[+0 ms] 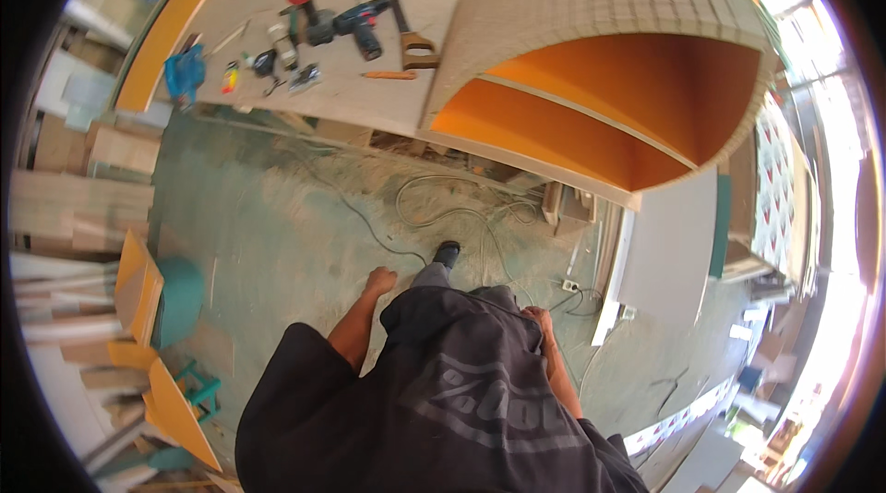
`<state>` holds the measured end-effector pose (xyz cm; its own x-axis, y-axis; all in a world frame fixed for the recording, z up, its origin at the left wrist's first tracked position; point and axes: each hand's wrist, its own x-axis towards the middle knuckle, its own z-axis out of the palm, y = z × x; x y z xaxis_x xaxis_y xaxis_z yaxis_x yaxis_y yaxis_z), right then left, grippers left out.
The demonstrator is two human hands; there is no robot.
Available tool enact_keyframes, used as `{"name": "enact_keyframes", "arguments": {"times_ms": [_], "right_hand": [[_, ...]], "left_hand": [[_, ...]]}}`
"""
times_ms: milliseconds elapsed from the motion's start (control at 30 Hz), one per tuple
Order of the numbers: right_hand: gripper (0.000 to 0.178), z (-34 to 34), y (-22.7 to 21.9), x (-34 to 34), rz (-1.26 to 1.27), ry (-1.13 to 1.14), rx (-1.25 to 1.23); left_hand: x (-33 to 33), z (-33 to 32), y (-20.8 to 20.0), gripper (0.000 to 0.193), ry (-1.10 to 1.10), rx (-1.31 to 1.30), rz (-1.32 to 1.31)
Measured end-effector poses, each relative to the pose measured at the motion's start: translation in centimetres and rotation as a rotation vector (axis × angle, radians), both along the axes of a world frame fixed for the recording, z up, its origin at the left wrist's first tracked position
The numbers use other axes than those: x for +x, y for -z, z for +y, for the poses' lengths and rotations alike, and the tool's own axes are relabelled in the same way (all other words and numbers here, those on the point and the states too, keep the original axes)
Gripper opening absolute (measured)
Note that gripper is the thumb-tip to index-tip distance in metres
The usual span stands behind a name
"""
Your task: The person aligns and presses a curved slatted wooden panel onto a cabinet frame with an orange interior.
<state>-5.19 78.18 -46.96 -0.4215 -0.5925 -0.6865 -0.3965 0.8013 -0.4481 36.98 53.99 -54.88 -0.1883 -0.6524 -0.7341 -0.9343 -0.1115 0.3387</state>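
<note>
The left hand point(380, 281) hangs out ahead of the body, the farther forward of the two, its fingers seeming loosely curled, though it is too small to tell how tightly. Behind it, the bare left forearm point(353, 336) slants back and outward into a wide dark sleeve point(300, 368). The right hand point(535, 315) sits farther back, close against the side of the torso point(480, 382), its fingers partly hidden and their grip unclear. From it the right forearm point(561, 378) runs back and outward. Between the hands, slightly ahead of the left one, a shod foot point(448, 254) points forward.
</note>
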Motion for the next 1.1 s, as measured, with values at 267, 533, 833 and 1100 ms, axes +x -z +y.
{"name": "enact_keyframes", "arguments": {"times_ms": [267, 533, 833, 1100], "right_hand": [[0.036, -2.3, -1.6, -3.0, 0.178, 0.423, -0.076], [0.054, -11.5, -8.7, -12.7, 0.317, 0.88, -0.56], [0.058, -20.5, -8.5, -23.1, 0.635, 0.803, -0.801], [0.046, -21.6, -10.8, -24.5, 0.687, 0.651, -0.866]], "left_hand": [[-1.8, -5.5, 0.8, 0.038, -0.24, 0.143, 0.082], [-27.4, -10.7, -17.1, 0.035, 0.287, -0.306, 0.657], [-58.3, -12.2, -19.9, 0.037, 0.619, -0.768, 0.92], [-62.3, -13.5, -17.3, 0.045, 0.877, -0.763, 0.555]]}}
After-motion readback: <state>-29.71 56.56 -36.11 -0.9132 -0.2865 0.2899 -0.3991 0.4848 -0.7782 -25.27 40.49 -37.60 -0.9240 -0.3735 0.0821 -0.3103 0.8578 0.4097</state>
